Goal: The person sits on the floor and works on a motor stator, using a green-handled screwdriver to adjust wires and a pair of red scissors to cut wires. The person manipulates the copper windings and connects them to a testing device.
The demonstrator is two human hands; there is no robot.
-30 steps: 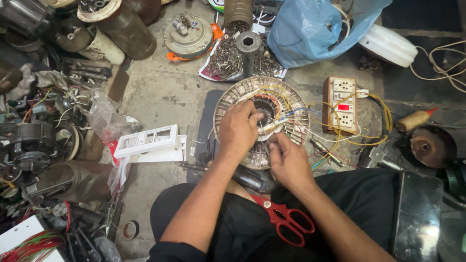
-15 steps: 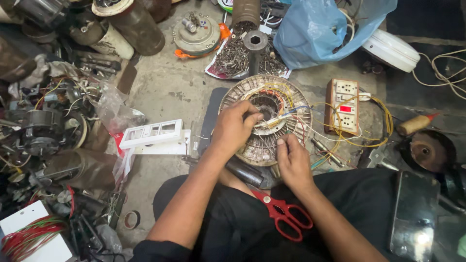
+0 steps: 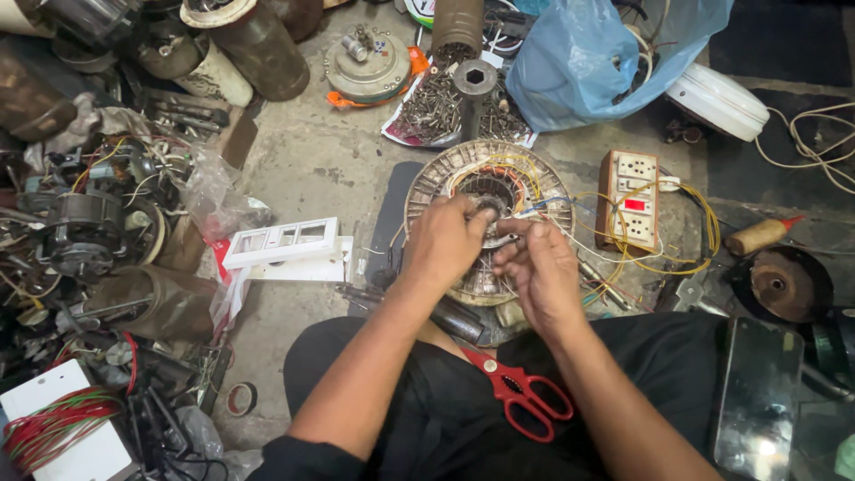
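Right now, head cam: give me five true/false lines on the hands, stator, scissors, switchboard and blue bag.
1. Both hands, left hand and right hand, are on the stator. True.
2. The red scissors are in the right hand. False: they lie on the person's lap.
3. The switchboard lies right of the stator. True.
4. The blue bag covers the stator. False: it lies beyond it, apart.
5. Yellow wires loop around the switchboard. True.
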